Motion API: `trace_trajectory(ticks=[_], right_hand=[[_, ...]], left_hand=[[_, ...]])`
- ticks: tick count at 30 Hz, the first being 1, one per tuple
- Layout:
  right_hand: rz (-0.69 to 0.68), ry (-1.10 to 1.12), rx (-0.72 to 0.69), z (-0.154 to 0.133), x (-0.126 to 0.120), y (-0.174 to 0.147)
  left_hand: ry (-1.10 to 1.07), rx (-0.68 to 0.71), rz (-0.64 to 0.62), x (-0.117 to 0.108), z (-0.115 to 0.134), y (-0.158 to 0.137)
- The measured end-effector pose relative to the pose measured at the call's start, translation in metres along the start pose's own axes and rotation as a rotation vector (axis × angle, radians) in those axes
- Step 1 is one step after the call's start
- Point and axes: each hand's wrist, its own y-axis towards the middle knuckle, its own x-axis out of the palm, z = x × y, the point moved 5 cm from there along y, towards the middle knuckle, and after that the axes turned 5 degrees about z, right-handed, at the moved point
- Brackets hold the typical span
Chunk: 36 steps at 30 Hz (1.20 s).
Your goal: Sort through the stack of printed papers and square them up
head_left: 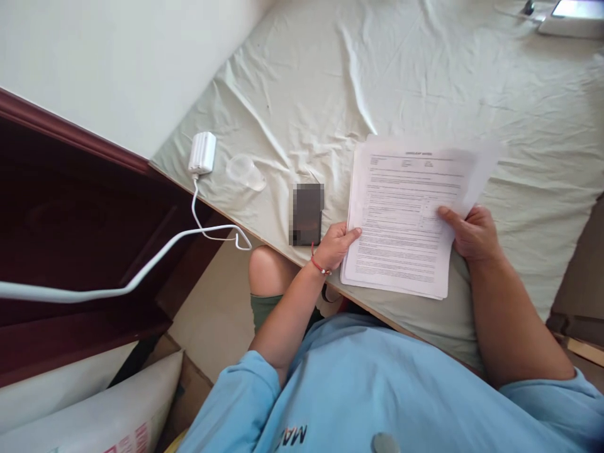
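A stack of printed paper sheets (396, 220) is held between my two hands above the cloth-covered table. My left hand (334, 246), with a red cord bracelet at the wrist, grips the left edge, thumb on top and fingers hidden beneath. On the right side, my right hand (474, 233) pinches the sheets with its thumb on the printed face. The upper right corner of the top sheets is blurred and seems lifted. Just left of my left hand lies a dark phone (308, 215), partly pixelated.
A white power strip (202, 153) with a white cable (141, 277) sits at the table's left edge. Beside it is a clear plastic cup or lid (245, 173). A white device (573, 25) with a lit screen lies far right on the pale cloth (292, 82).
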Motion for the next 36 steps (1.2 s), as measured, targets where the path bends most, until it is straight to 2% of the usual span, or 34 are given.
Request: trace_trajectory(ticks=[4,9,13,18,25,32,36], right_hand=[[0.055,-0.086,-0.101,-0.001,-0.004,0.004],[0.076,-0.058,-0.092,0.002,-0.005,0.003],[0.109,0.016,-0.08,-0.001,-0.004,0.002],[0.099,0.057,-0.048,-0.002,-0.003,0.005],[0.084,0.06,-0.076,-0.005,-0.002,0.005],[0.129,0.091,-0.083,-0.005,-0.003,0.007],[0.126,0.074,-0.072,-0.007,-0.005,0.007]], left_hand=[[0.047,0.123,0.124,-0.007,-0.007,-0.003],[0.086,0.16,0.182,-0.013,-0.011,-0.008],[0.012,0.215,0.245,-0.015,-0.01,-0.009],[0.036,0.208,0.221,-0.015,-0.011,-0.008],[0.051,0.24,0.231,-0.016,-0.011,-0.005],[0.173,0.443,0.306,-0.019,-0.001,-0.008],[0.202,0.452,0.347,-0.019,0.005,-0.013]])
